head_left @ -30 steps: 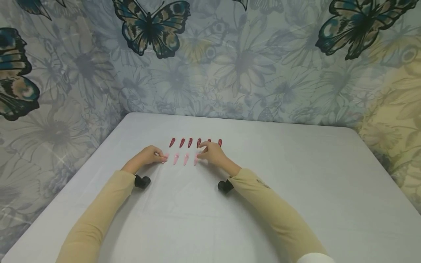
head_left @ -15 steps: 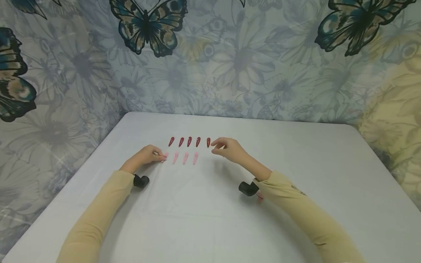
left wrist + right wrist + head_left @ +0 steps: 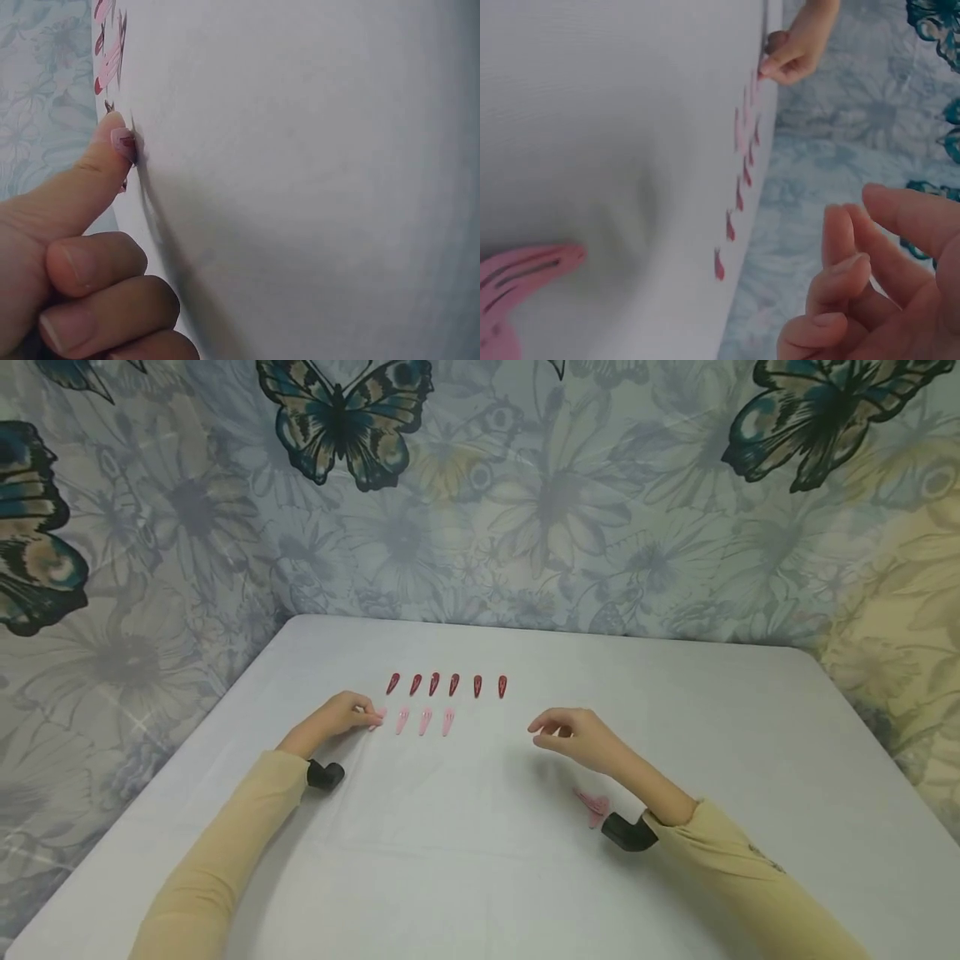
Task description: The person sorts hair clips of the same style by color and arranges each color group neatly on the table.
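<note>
My left hand point(image 3: 341, 714) pinches a pink snap hair clip point(image 3: 380, 717) by its end, at the left of a row of pink hair clips point(image 3: 425, 722). In the left wrist view the left hand's other fingers point(image 3: 112, 311) are curled under. Hovering over the table, my right hand point(image 3: 581, 739) has loosely bent fingers with nothing between them. Close below it, near the wrist, lies a small pile of pink hair clips point(image 3: 597, 808), seen large in the right wrist view as a pink hair clip point(image 3: 532, 270). Several red hair clips point(image 3: 454, 684) form a row behind the pink ones.
A white cloth point(image 3: 420, 877) covers the table. Behind and beside it hangs a backdrop point(image 3: 547, 527) printed with flowers and butterflies. Black wrist cameras point(image 3: 628, 832) stick out from under both sleeves, the right one beside the loose clip pile.
My right hand has moved away from the rows, right and toward me, uncovering the right-hand red clips and the loose pink pile. The left hand keeps its place at the leftmost pink clip.
</note>
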The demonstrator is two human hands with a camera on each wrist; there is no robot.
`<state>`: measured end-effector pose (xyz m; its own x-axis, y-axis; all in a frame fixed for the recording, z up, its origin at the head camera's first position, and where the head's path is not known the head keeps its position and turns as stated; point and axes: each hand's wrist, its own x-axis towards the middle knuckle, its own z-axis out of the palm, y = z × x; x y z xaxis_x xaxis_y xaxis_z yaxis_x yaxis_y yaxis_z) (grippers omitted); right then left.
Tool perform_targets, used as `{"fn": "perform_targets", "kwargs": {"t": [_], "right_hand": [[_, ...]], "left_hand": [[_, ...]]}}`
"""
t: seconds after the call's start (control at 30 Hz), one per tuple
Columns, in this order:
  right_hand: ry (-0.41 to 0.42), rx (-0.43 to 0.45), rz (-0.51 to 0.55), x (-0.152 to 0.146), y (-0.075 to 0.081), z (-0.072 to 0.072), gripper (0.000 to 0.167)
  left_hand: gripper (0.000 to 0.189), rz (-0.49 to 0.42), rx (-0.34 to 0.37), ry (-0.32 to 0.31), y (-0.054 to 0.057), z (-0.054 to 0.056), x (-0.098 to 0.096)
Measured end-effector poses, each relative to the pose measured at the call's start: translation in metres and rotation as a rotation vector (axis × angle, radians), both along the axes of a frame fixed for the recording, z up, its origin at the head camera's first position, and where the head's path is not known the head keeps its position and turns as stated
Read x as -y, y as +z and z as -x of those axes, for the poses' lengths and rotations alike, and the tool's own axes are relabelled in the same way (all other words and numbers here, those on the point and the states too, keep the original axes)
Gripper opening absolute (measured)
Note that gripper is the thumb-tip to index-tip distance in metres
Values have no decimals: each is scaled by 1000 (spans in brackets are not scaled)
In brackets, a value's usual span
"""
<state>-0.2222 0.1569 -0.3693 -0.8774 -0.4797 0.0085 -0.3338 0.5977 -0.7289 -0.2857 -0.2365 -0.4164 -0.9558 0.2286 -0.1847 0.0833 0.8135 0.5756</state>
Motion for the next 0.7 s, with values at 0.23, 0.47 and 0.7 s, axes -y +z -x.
{"fn": "perform_targets", "kwargs": {"t": [0.23, 0.47, 0.7], "right_hand": [[54, -57, -23, -25, -3, -16, 15], [142, -2, -45, -51, -11, -28, 19], [212, 45, -26, -67, -24, -32, 33]], "left_hand": [[28, 15, -2, -8, 0, -2, -1], [27, 3, -13, -27, 0, -2, -1], [27, 3, -15, -26, -1, -1, -1]]}}
